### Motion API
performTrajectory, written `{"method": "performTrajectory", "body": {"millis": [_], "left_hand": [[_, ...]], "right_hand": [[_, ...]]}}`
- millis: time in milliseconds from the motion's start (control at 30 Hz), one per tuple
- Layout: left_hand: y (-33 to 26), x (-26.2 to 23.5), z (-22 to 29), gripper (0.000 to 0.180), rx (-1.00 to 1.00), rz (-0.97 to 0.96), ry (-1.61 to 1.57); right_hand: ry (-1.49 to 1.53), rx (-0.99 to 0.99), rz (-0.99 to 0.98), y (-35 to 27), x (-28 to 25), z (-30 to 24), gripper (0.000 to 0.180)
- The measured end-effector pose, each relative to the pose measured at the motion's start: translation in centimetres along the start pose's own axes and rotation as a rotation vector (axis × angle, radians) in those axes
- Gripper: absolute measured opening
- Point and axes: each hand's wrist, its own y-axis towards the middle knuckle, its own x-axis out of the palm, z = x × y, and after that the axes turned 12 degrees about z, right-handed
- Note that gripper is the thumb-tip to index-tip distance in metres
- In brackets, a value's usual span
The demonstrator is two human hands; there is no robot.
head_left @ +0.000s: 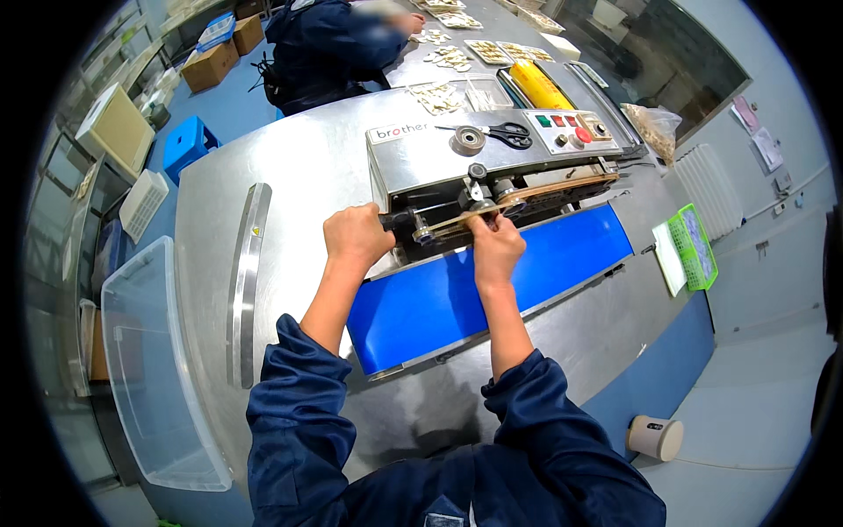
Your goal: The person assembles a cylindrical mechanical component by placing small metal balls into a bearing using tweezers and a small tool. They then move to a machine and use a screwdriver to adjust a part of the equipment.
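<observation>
A continuous band sealer with a bare roller-and-belt front stands before me. My left hand is closed around a black handle at the machine's left end; a thin metal rod runs rightward near it, and whether the two are joined I cannot tell. With bent fingers, my right hand pinches the narrow brown sealing belt just right of the left roller. The belt's right part runs along the machine's front. Below both hands lies the blue conveyor belt.
Black scissors and a tape roll rest on the machine, left of its control panel. A loose metal guard strip lies left. A clear plastic bin stands beyond the table edge. Across the table a co-worker sits near filled trays.
</observation>
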Motion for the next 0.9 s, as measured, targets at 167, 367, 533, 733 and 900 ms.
{"method": "performTrajectory", "body": {"millis": [167,367,533,733,900], "left_hand": [[0.0,0.0,0.1,0.011,0.002,0.031,-0.038],[-0.2,0.3,0.0,0.009,0.025,0.080,-0.035],[-0.3,0.2,-0.1,0.009,0.015,0.104,-0.049],[-0.3,0.2,0.3,0.009,0.012,0.126,-0.027],[-0.1,0.1,0.4,0.009,-0.008,0.078,-0.014]], "right_hand": [[-0.014,-0.202,0.152,-0.3,0.6,0.9,0.024],[0.057,-0.158,0.201,-0.9,1.6,1.7,0.024],[-0.088,-0.514,0.176,0.4,0.4,3.1,0.026],[-0.049,-0.543,0.188,0.2,0.6,2.7,0.030],[0.364,0.099,0.156,-0.5,2.1,3.1,0.030]]}}
